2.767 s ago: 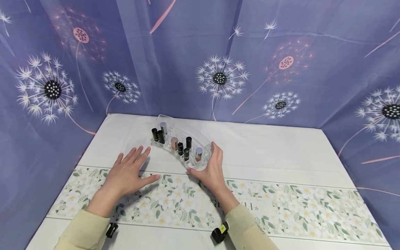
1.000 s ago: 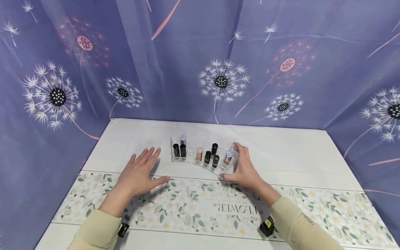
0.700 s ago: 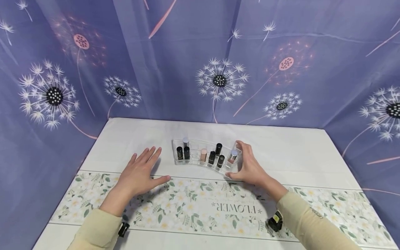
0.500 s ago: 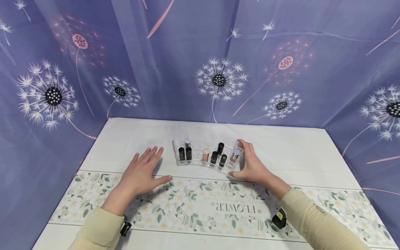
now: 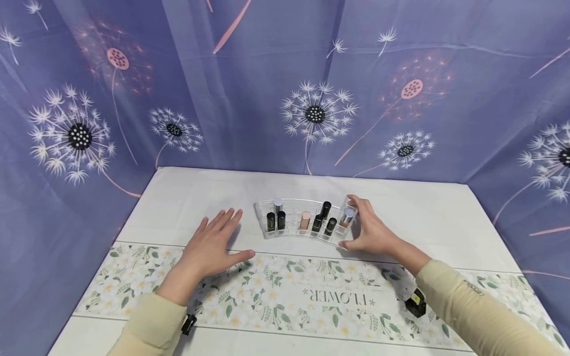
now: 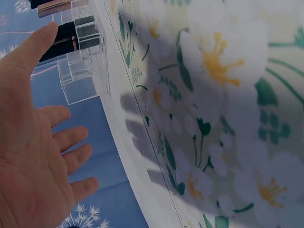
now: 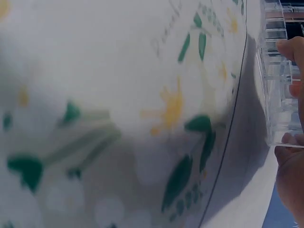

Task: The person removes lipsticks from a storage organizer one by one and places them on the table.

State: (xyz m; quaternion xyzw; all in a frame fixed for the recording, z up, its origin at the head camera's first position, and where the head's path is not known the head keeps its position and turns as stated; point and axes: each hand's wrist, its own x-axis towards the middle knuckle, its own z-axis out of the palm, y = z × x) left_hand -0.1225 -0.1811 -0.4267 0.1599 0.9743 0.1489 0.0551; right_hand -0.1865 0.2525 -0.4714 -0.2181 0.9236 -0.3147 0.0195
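Observation:
A clear, curved lipstick rack (image 5: 291,226) stands on the white table, with lipsticks upright in its slots. My right hand (image 5: 373,233) grips its right end, thumb at the front corner and fingers behind. Closest to that hand is a silver-capped lipstick (image 5: 348,217). Several black lipsticks (image 5: 331,226), a pink-capped one (image 5: 305,221) and another silver-capped one (image 5: 278,205) fill other slots. My left hand (image 5: 213,247) hovers left of the rack, fingers spread, holding nothing. In the left wrist view, the palm (image 6: 28,171) faces the rack's end (image 6: 83,90).
A floral runner (image 5: 249,296) printed with "FLOWER" crosses the table in front of the rack. A purple dandelion-print curtain (image 5: 249,99) stands behind and at both sides. A small black device (image 5: 416,303) sits at the right wrist, another (image 5: 189,324) at the left.
The rack has slid right with my right hand and turned from a slant to lie nearly along the table's back edge. My left hand has shifted a little right, still spread.

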